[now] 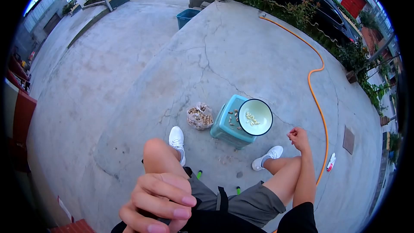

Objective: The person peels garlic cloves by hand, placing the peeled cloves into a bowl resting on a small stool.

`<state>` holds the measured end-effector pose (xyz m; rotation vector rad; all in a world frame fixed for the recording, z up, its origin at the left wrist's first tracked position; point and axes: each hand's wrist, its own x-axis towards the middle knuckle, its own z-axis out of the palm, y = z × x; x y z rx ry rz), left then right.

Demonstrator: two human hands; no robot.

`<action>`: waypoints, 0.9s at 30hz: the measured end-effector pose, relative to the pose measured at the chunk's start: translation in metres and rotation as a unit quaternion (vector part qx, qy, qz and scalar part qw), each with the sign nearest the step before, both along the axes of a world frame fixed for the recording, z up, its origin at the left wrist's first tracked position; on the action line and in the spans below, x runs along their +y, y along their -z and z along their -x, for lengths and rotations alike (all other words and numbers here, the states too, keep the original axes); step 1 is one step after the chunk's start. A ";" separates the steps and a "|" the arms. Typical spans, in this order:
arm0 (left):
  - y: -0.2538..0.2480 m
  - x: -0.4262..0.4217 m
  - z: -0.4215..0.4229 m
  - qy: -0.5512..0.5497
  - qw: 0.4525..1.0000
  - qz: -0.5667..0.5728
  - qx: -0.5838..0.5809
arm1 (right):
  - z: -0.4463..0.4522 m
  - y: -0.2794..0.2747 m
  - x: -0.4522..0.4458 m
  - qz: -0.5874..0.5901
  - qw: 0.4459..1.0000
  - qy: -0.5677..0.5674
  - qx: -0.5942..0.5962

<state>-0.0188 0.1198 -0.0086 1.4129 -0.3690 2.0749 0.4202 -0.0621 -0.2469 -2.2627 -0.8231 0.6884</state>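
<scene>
Close to the camera, my left hand [161, 200] has its fingers curled in; a bit of something dark shows beneath them, too hidden to name. My right hand [298, 138] hovers near my knee, right of the bowl, thumb and fingers drawn together; anything in the pinch is too small to make out. A pale enamel bowl [261, 108] with a dark rim sits on a turquoise plastic stool [225, 125]. Inside lie several whitish pieces [251, 118] resembling peeled garlic cloves. Several brownish pieces [233, 119] are scattered on the stool top beside the bowl.
A clear plastic bag [200, 115] of brownish pieces stands on the concrete left of the stool. An orange hose [318, 95] curves along the right. A red-and-white packet [331, 162] lies beside it. A teal bin [187, 17], plants and parked cars are farther off.
</scene>
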 end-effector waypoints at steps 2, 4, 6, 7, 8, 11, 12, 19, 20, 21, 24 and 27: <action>0.000 0.000 -0.001 -0.001 1.000 0.005 -0.002 | -0.002 -0.001 -0.002 0.068 0.997 -0.034 0.005; 0.002 0.001 -0.003 -0.003 1.000 0.000 -0.008 | -0.002 0.003 0.002 0.031 0.999 -0.022 0.004; 0.002 0.000 -0.003 -0.004 1.000 -0.003 -0.012 | -0.002 0.005 0.000 -0.004 1.000 -0.010 0.004; 0.002 0.001 -0.002 -0.003 1.000 -0.004 -0.010 | 0.000 0.002 0.001 -0.001 1.000 -0.002 -0.001; 0.003 0.001 -0.002 -0.001 1.000 -0.006 -0.007 | 0.001 0.000 0.002 0.002 1.000 0.006 -0.005; 0.005 0.003 -0.006 -0.010 0.999 -0.014 -0.034 | -0.001 0.002 0.003 -0.039 0.999 0.021 -0.016; 0.004 0.003 -0.007 -0.010 0.999 -0.013 -0.034 | -0.002 0.003 0.003 -0.039 0.999 0.022 -0.016; 0.001 -0.001 -0.004 0.001 1.000 0.001 -0.009 | -0.002 0.001 -0.002 0.045 0.998 -0.030 -0.019; 0.001 -0.001 -0.004 0.005 1.000 0.003 -0.012 | 0.002 -0.002 -0.002 0.120 0.989 -0.077 0.036; 0.001 0.000 -0.005 0.006 1.000 0.003 -0.012 | 0.001 0.000 -0.002 0.120 0.989 -0.076 0.036; 0.002 -0.001 -0.005 -0.010 1.000 0.006 -0.024 | 0.000 0.005 -0.004 0.136 0.985 -0.088 0.066; 0.000 0.001 -0.005 0.002 1.000 -0.001 0.000 | 0.003 -0.001 0.001 0.072 0.996 -0.023 0.043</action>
